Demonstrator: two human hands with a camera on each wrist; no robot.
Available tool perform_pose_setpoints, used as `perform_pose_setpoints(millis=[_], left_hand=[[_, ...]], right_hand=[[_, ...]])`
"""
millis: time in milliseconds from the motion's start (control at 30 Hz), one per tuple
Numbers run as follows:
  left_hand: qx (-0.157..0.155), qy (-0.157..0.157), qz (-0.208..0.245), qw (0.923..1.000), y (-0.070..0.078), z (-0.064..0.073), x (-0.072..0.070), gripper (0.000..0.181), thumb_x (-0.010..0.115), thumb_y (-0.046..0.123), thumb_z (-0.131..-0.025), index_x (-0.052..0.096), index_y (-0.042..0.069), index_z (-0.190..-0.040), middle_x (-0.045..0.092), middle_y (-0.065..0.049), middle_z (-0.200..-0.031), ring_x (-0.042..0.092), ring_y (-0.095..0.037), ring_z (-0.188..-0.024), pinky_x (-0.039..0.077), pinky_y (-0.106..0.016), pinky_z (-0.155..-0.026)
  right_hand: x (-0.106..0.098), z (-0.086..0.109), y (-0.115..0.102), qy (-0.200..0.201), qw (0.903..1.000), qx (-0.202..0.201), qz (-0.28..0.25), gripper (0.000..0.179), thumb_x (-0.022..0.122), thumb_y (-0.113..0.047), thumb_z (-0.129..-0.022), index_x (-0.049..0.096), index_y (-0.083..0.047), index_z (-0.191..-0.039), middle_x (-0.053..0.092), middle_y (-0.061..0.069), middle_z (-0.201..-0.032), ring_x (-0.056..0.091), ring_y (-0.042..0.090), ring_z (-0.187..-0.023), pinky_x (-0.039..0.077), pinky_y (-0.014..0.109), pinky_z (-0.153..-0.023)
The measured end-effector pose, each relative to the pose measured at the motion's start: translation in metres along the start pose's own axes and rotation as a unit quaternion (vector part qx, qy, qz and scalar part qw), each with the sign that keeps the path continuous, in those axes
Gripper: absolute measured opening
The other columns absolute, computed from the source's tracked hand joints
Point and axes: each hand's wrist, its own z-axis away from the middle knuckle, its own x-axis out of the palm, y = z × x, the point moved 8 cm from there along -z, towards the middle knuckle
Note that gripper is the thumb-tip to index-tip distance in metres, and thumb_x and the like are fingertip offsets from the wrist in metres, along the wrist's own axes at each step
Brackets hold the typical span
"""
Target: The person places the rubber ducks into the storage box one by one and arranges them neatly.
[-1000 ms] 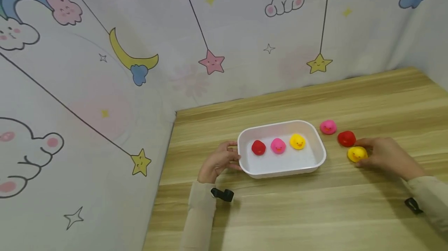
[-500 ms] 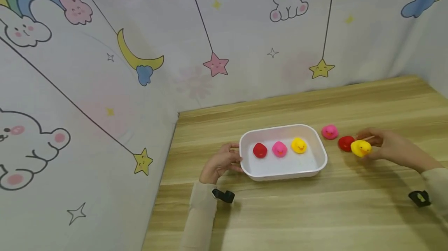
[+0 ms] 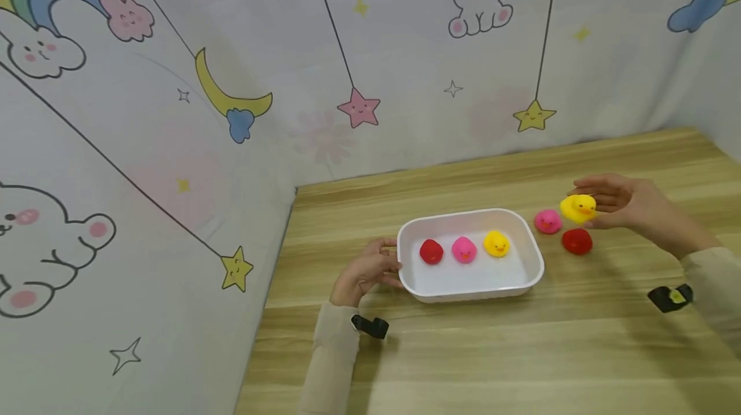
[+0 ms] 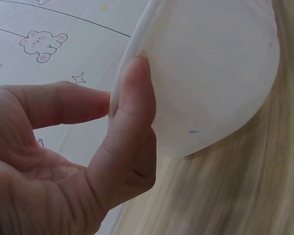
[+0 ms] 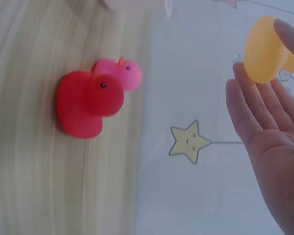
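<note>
My right hand [image 3: 639,209] holds a yellow rubber duck [image 3: 579,209] between thumb and fingertips, raised above the table. Below it on the wood sit a red rubber duck [image 3: 577,242] and a pink rubber duck [image 3: 547,222], which the right wrist view shows close together. At the left end of a white tray [image 3: 475,294], my left hand [image 3: 366,271] pinches the rim; the left wrist view has the thumb [image 4: 132,98] on one side of it and a finger on the other. Inside the tray, a red duck [image 3: 431,251], a pink duck [image 3: 464,250] and a yellow duck [image 3: 496,244] form a row.
The wooden table [image 3: 492,357] meets a printed wall cloth [image 3: 405,132] at its back and left edges. A dark wrist strap piece [image 3: 370,326] sticks out by the left sleeve, and another dark piece [image 3: 670,298] by the right sleeve.
My right hand has lifted the yellow duck off the table and carried it up and back, past the red duck. The left hand stays at the tray's rim.
</note>
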Motion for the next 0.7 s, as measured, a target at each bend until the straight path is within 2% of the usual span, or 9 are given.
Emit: perform_pose_setpoints(millis=[267, 400, 533, 633, 700], left_hand=[[0.005, -0.002, 0.003, 1.0000, -0.001, 0.001, -0.002, 0.055, 0.054, -0.012, -0.087, 0.038, -0.008, -0.139, 0.061, -0.025, -0.107, 0.065, -0.026, -0.081, 0.065, -0.038, -0.065], [0.006, 0.000, 0.008, 1.0000, -0.002, 0.000, -0.001, 0.055, 0.053, -0.013, -0.086, 0.037, -0.009, -0.138, 0.060, -0.024, -0.108, 0.063, -0.025, -0.081, 0.065, -0.037, -0.062], [0.005, 0.002, 0.009, 0.9999, -0.002, 0.000, -0.002, 0.055, 0.053, -0.013, -0.086, 0.036, -0.009, -0.138, 0.060, -0.027, -0.111, 0.062, -0.025, -0.081, 0.065, -0.037, -0.062], [0.004, 0.002, 0.005, 1.0000, -0.002, 0.000, -0.002, 0.055, 0.054, -0.013, -0.086, 0.036, -0.009, -0.138, 0.060, -0.031, -0.115, 0.062, -0.026, -0.082, 0.065, -0.038, -0.063], [0.003, 0.004, 0.005, 1.0000, -0.002, 0.000, -0.002, 0.054, 0.054, -0.012, -0.087, 0.037, -0.008, -0.138, 0.060, -0.031, -0.117, 0.063, -0.026, -0.082, 0.065, -0.039, -0.064]], right_hand=[[0.029, -0.017, -0.015, -0.048, 0.9988, 0.004, 0.012, 0.062, 0.079, -0.002, -0.085, 0.052, 0.005, -0.140, 0.063, -0.021, -0.122, 0.060, -0.005, -0.107, 0.059, 0.020, -0.083], [0.041, -0.025, -0.020, -0.061, 0.9978, 0.007, 0.026, 0.063, 0.080, -0.006, -0.085, 0.052, 0.003, -0.141, 0.062, -0.008, -0.131, 0.058, -0.005, -0.109, 0.059, 0.022, -0.085], [0.054, -0.033, -0.026, -0.073, 0.9964, 0.008, 0.042, 0.063, 0.080, -0.008, -0.087, 0.052, 0.001, -0.142, 0.058, 0.012, -0.141, 0.060, 0.009, -0.117, 0.057, 0.021, -0.088], [0.064, -0.037, -0.030, -0.081, 0.9960, 0.009, 0.038, 0.063, 0.079, -0.009, -0.087, 0.053, -0.001, -0.143, 0.056, 0.017, -0.143, 0.059, 0.024, -0.124, 0.057, 0.021, -0.089], [0.071, -0.040, -0.034, -0.085, 0.9958, 0.000, 0.033, 0.062, 0.080, -0.009, -0.086, 0.054, -0.001, -0.142, 0.056, 0.018, -0.143, 0.058, 0.029, -0.125, 0.057, 0.022, -0.090]])
